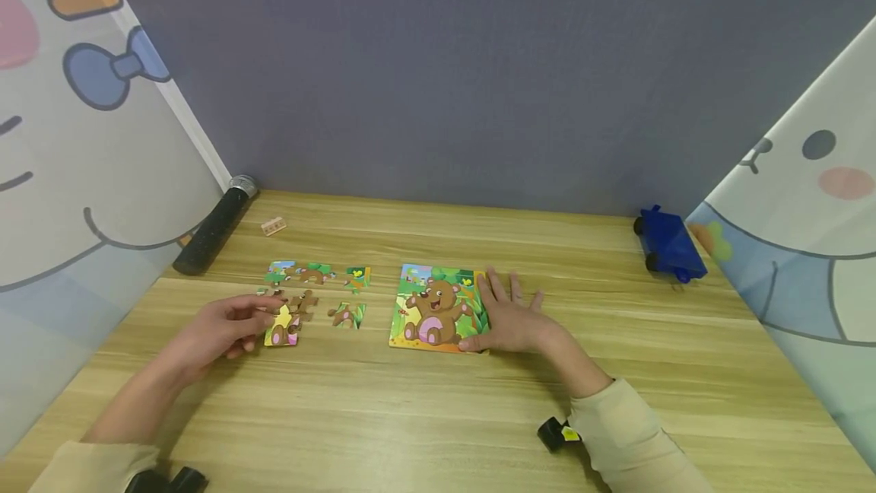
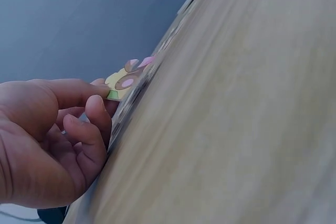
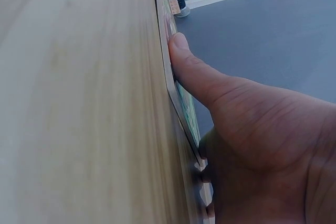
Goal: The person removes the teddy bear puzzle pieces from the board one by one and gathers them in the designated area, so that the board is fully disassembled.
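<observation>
At the left, my left hand (image 1: 222,329) pinches a jigsaw piece (image 2: 125,81) between thumb and fingers; the piece is yellow with a brown and pink bear's foot. It is at the lower left of a group of loose bear jigsaw pieces (image 1: 302,303). A square board with a bear picture (image 1: 431,306) lies to the right of those pieces. My right hand (image 1: 512,323) rests with fingers spread at the board's right side. Its thumb lies on the board's lower right corner, as the right wrist view also shows.
A black microphone (image 1: 215,230) leans along the left wall, with a small tan block (image 1: 273,226) beside it. The blue toy cart (image 1: 669,246) stands at the far right of the wooden table (image 1: 383,417). A grey panel (image 1: 479,82) closes the back.
</observation>
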Motion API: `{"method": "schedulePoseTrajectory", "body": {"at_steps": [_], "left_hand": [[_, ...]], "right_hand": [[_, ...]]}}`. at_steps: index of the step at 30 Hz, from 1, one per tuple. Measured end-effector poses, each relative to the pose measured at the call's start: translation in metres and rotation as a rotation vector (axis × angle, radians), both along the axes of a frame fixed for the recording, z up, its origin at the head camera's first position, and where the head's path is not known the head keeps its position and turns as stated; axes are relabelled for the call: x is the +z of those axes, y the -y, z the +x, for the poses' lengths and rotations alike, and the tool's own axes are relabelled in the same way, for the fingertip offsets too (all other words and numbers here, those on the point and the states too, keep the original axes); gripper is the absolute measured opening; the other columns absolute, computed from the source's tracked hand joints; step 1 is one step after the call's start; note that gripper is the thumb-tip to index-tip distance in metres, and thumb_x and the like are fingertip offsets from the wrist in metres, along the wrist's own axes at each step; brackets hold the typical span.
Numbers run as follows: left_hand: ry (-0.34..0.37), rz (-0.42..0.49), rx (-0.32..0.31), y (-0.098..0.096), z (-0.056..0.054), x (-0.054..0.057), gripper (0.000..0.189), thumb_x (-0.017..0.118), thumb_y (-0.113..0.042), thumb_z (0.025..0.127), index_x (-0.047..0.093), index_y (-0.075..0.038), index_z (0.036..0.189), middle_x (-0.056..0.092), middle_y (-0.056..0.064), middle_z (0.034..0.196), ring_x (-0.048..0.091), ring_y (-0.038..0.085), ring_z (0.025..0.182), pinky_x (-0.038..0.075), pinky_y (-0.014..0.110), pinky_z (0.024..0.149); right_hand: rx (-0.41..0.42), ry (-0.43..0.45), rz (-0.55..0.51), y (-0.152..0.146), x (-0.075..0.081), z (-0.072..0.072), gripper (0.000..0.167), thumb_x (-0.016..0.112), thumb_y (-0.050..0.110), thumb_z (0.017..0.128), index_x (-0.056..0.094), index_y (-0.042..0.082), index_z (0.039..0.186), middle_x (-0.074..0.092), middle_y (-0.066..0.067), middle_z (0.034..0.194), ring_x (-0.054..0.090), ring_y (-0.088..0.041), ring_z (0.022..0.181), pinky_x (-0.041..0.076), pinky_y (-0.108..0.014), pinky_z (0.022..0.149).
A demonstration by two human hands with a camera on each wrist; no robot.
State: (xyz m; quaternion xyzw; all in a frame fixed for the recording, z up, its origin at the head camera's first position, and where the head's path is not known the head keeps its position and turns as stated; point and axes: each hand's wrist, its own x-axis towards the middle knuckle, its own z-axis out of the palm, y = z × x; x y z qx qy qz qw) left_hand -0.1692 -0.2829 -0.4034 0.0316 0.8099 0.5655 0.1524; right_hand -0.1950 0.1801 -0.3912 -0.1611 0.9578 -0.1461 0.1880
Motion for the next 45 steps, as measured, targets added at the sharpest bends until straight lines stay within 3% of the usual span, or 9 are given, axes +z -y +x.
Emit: {"method": "schedulePoseTrajectory", "body": {"at_steps": [3,9,19,26,35,40,43,45], "left_hand": [[0.003,0.004,-0.003,0.007,0.001,-0.001,0.043,0.062,-0.017,0.103,0.055,0.004,0.139,0.061,0.002,0.103,0.049,0.011,0.062,0.040,0.024,0.048],[-0.004,0.013,-0.008,0.016,0.004,-0.003,0.039,0.062,-0.013,0.102,0.055,0.006,0.135,0.054,0.003,0.076,0.046,0.009,0.057,0.037,0.024,0.046],[-0.010,-0.070,0.003,0.030,0.005,-0.002,0.042,0.056,-0.013,0.105,0.050,0.010,0.139,0.057,0.003,0.083,0.046,0.010,0.057,0.039,0.025,0.046],[-0.040,-0.129,0.026,0.030,0.005,0.000,0.041,0.056,-0.013,0.105,0.051,0.010,0.138,0.054,0.003,0.078,0.048,0.011,0.059,0.040,0.025,0.046],[-0.038,-0.122,0.056,0.027,0.005,0.003,0.044,0.062,-0.010,0.100,0.050,0.012,0.137,0.057,0.001,0.084,0.048,0.010,0.061,0.040,0.024,0.047],[-0.052,-0.147,0.068,0.027,0.006,0.003,0.045,0.062,-0.012,0.101,0.050,0.011,0.138,0.058,0.004,0.095,0.045,0.010,0.060,0.040,0.025,0.047],[-0.060,-0.174,0.077,0.026,0.006,0.004,0.046,0.062,-0.018,0.102,0.051,0.009,0.138,0.055,0.003,0.091,0.043,0.010,0.059,0.040,0.027,0.048],[-0.069,-0.191,0.083,0.025,0.005,0.006,0.046,0.062,-0.022,0.103,0.052,0.006,0.138,0.051,0.001,0.079,0.041,0.010,0.056,0.038,0.029,0.047]], "right_hand": [[-0.001,-0.003,0.000,-0.001,0.000,0.000,0.124,0.069,0.072,0.081,-0.001,0.007,0.162,-0.015,-0.014,0.167,-0.018,-0.049,0.146,-0.008,-0.085,0.099],[-0.002,-0.003,0.004,-0.001,0.001,0.001,0.124,0.069,0.071,0.082,0.000,0.007,0.162,-0.014,-0.015,0.167,-0.018,-0.050,0.146,-0.008,-0.085,0.099],[-0.003,0.000,0.003,-0.001,0.002,0.000,0.124,0.068,0.071,0.082,0.000,0.006,0.162,-0.013,-0.016,0.167,-0.016,-0.051,0.146,-0.008,-0.085,0.098],[-0.002,0.001,-0.006,-0.001,0.002,0.000,0.124,0.069,0.070,0.082,0.000,0.005,0.162,-0.013,-0.017,0.166,-0.018,-0.051,0.146,-0.008,-0.085,0.098],[-0.008,0.000,0.009,-0.002,0.001,0.000,0.124,0.069,0.071,0.082,0.000,0.006,0.162,-0.014,-0.016,0.166,-0.018,-0.050,0.146,-0.008,-0.085,0.099],[-0.008,0.004,0.008,-0.001,0.002,0.000,0.124,0.069,0.072,0.082,0.000,0.008,0.162,-0.014,-0.014,0.167,-0.018,-0.049,0.146,-0.008,-0.084,0.100],[-0.004,0.009,-0.005,-0.001,0.002,0.000,0.123,0.069,0.071,0.083,-0.001,0.008,0.162,-0.014,-0.014,0.167,-0.018,-0.050,0.146,-0.009,-0.084,0.099],[-0.001,0.011,-0.006,0.000,0.002,0.000,0.122,0.068,0.071,0.083,-0.001,0.008,0.162,-0.014,-0.014,0.167,-0.018,-0.050,0.146,-0.009,-0.084,0.099]]}}
